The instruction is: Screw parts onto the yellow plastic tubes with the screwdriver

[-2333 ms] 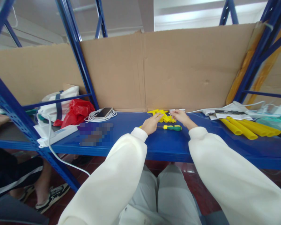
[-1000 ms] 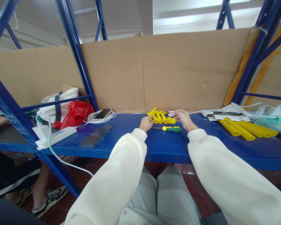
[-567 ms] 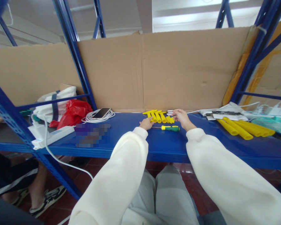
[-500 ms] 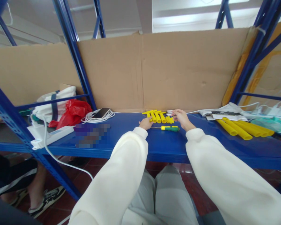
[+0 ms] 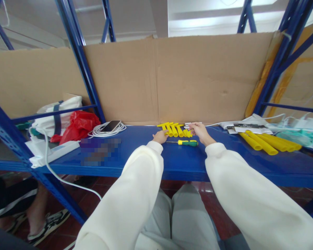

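Observation:
A row of small yellow T-shaped plastic pieces [image 5: 173,129] lies on the blue shelf [image 5: 146,156] near the cardboard back wall. My left hand [image 5: 160,136] rests on the shelf at the row's left end, fingertips stretched towards the nearest piece, holding nothing. My right hand [image 5: 199,132] is at the row's right end. Its fingers are pinched together by some small white parts [image 5: 191,124]; what they hold is too small to make out. A green and yellow screwdriver [image 5: 187,142] lies between my hands, untouched.
Long yellow tubes [image 5: 268,146] and papers [image 5: 247,127] lie at the right. At the left are a phone [image 5: 111,125] on a coiled white cable, a red bag [image 5: 78,125], a white bag [image 5: 54,116] and a power strip [image 5: 52,152]. Another person's leg [image 5: 39,211] shows lower left.
My left hand lifted a yellow piece, set it down in the row and drew back slightly. My right hand stayed at the row's right end. The view shifted a little.

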`<state>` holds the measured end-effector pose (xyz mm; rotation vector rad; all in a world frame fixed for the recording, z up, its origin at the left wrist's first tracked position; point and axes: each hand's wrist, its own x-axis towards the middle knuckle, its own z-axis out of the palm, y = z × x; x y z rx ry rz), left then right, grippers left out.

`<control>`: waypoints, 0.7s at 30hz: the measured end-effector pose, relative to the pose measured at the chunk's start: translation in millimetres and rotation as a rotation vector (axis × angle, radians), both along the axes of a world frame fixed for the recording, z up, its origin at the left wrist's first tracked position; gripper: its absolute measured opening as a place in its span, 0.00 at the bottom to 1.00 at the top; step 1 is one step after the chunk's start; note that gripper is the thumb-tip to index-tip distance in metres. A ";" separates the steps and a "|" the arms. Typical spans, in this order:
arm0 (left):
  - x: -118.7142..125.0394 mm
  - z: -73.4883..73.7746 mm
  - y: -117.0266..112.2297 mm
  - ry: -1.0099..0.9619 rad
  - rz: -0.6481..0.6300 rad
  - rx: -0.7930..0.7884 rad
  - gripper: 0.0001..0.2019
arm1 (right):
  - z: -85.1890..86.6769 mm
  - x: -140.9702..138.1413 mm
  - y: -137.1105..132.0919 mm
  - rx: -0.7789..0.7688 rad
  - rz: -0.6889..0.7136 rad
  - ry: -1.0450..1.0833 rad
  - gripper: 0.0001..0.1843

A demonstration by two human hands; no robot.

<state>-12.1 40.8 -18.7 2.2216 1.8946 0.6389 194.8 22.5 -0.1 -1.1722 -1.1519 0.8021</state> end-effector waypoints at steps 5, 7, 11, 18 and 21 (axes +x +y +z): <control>-1.3 -1.6 2.2 -0.033 -0.007 0.016 0.23 | -0.3 -0.3 0.3 -0.005 -0.002 -0.016 0.09; -1.4 -2.0 3.0 -0.046 -0.009 0.028 0.22 | -0.2 0.0 0.7 -0.010 -0.001 -0.025 0.09; -1.0 -2.2 4.5 -0.058 -0.015 0.038 0.21 | -1.3 2.3 2.6 0.000 0.015 -0.040 0.07; 0.1 -2.1 4.1 -0.072 -0.006 0.039 0.19 | -0.4 -0.1 1.3 0.005 0.002 -0.049 0.06; 1.4 -0.7 -0.8 -0.085 -0.020 0.093 0.20 | 6.9 6.4 -3.5 0.037 -0.063 -0.017 0.05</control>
